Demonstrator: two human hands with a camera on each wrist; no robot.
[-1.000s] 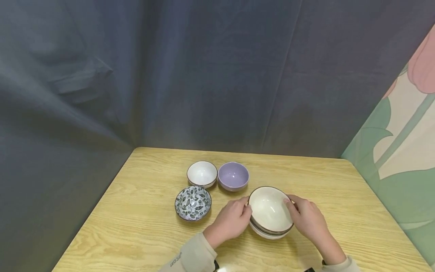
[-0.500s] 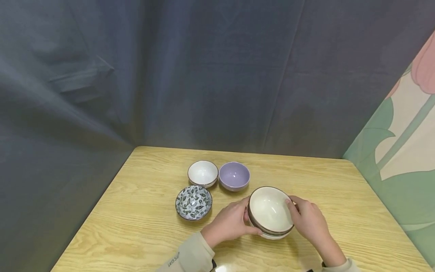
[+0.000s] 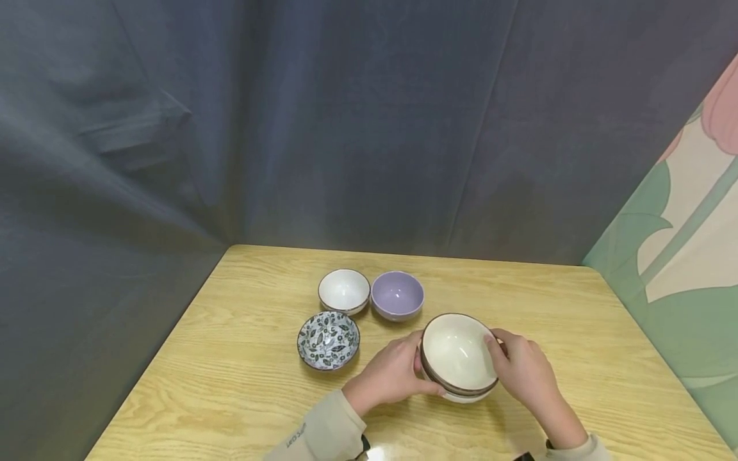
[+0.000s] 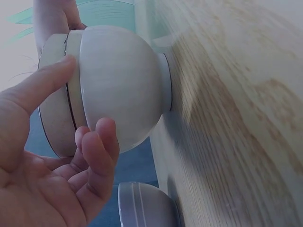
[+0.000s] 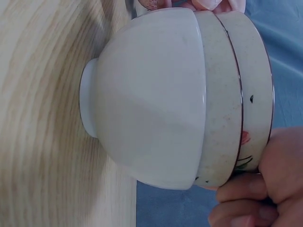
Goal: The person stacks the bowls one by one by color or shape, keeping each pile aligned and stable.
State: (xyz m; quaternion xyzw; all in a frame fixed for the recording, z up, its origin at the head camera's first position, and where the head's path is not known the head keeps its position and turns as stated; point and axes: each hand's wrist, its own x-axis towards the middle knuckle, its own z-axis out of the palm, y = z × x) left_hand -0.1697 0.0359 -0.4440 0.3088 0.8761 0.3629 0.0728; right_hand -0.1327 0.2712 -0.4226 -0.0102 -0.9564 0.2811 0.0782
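Observation:
Three nested bowls make a stack at the front right of the table in the head view. On top is a cream bowl (image 3: 459, 352) with a dark brown rim. The right wrist view shows a second cream bowl (image 5: 221, 94) below it and a plain white bowl (image 5: 151, 94) lowest, its foot close over the wood. My left hand (image 3: 393, 372) grips the stack's left side, thumb along the near side, fingers curled round the far left. With my right hand (image 3: 523, 368) I pinch the top bowl's right rim, thumb inside and fingers curled outside.
Left of the stack lies a leaf-patterned bowl (image 3: 328, 340). Behind it stand a white bowl (image 3: 344, 291) with a brown rim and, beside that, a purple bowl (image 3: 398, 296). A dark curtain (image 3: 369, 128) closes the table's (image 3: 230, 384) back and left.
My left thumb has shifted from the stack's upper left rim down along its near side, and the fingers have spread round it. My right hand keeps its pinch; the other bowls stay put.

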